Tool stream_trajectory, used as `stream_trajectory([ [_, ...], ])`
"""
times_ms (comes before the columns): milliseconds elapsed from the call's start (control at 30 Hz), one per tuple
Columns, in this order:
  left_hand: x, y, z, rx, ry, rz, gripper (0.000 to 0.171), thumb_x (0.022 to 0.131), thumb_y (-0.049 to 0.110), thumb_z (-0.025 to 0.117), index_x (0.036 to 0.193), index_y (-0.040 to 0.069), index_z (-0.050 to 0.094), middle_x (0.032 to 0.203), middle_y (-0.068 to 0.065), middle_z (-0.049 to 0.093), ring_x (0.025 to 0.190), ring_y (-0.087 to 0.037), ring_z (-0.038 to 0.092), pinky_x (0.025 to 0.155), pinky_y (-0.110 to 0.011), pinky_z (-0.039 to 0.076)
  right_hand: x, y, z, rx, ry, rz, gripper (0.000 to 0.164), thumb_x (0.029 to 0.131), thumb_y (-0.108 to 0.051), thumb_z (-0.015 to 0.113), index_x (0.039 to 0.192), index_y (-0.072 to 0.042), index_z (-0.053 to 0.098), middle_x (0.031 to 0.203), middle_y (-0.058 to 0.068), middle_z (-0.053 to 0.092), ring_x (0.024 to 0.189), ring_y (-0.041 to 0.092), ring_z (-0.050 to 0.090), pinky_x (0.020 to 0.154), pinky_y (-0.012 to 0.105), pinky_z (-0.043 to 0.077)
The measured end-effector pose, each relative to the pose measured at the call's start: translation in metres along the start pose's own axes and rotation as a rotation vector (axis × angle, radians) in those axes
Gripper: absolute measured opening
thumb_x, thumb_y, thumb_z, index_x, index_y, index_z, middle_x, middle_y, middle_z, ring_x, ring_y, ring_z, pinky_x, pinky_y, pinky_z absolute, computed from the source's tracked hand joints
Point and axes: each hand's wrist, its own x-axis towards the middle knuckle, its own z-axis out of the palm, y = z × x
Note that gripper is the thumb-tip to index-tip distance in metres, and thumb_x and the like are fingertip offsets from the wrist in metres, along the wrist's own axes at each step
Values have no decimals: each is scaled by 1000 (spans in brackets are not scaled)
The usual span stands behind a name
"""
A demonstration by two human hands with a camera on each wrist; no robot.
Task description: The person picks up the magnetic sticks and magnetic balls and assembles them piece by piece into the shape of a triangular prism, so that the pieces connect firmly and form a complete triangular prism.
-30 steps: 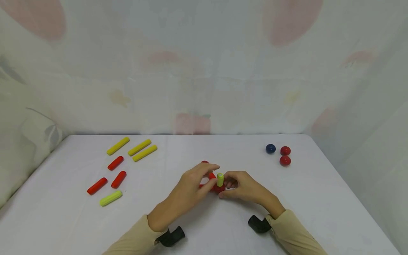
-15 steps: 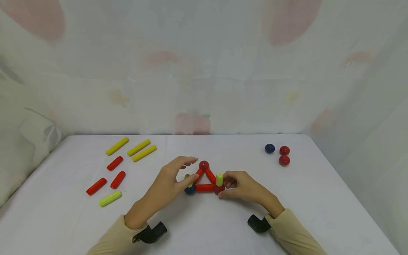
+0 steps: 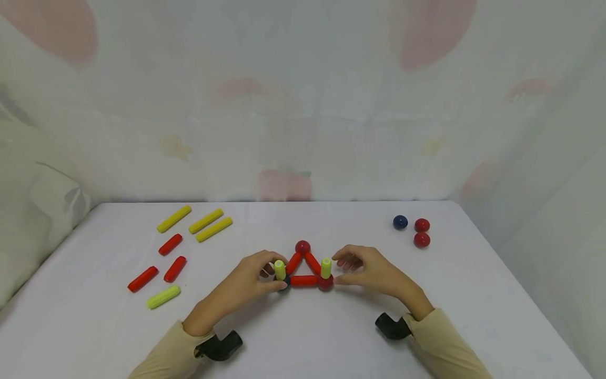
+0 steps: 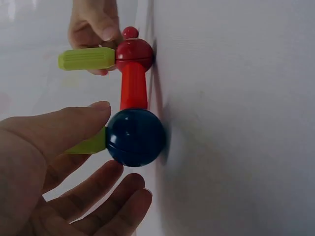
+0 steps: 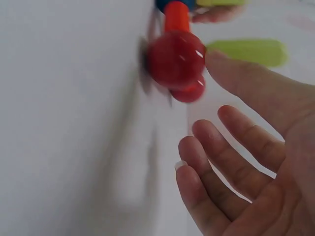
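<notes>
A flat triangle of red rods (image 3: 304, 280) joins a red ball (image 3: 303, 247) at the back, another red ball (image 3: 325, 283) at front right and a blue ball (image 4: 136, 137) at front left. A short lime-green rod (image 3: 280, 270) stands upright on the blue ball, and a second lime-green rod (image 3: 326, 268) on the front right red ball. My left hand (image 3: 251, 276) holds the blue ball and its rod's base loosely between thumb and fingers. My right hand (image 3: 371, 268) is beside the front right ball, thumb tip close to it, fingers spread and relaxed.
On the left of the white table (image 3: 331, 337) lie several loose rods: long yellow rods (image 3: 214, 229), short red rods (image 3: 143, 279) and one lime-green rod (image 3: 163, 297). At the back right sit a loose blue ball (image 3: 400, 222) and two red balls (image 3: 422, 240).
My left hand has moved left from the front right ball to the blue ball, uncovering the triangle. My right hand has loosened from the front right ball and drawn slightly right.
</notes>
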Motion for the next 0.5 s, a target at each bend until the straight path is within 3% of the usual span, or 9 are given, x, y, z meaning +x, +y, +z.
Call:
stream_trajectory([
  [300, 1, -6, 2, -75, -57, 21, 18, 87, 22, 77, 96, 13, 64, 90, 3, 61, 81, -9, 56, 71, -20, 49, -6, 2, -22, -23, 114, -20, 44, 86, -31, 78, 122, -10, 64, 112, 7, 69, 101, 19, 64, 91, 37, 54],
  [500, 1, -9, 2, -93, -63, 21, 17, 88, 22, 76, 91, 13, 62, 87, 3, 61, 77, -8, 55, 68, -19, 48, -10, 11, -38, -62, 204, 30, 45, 86, -28, 78, 123, -7, 63, 112, 12, 68, 102, 24, 64, 92, 42, 55],
])
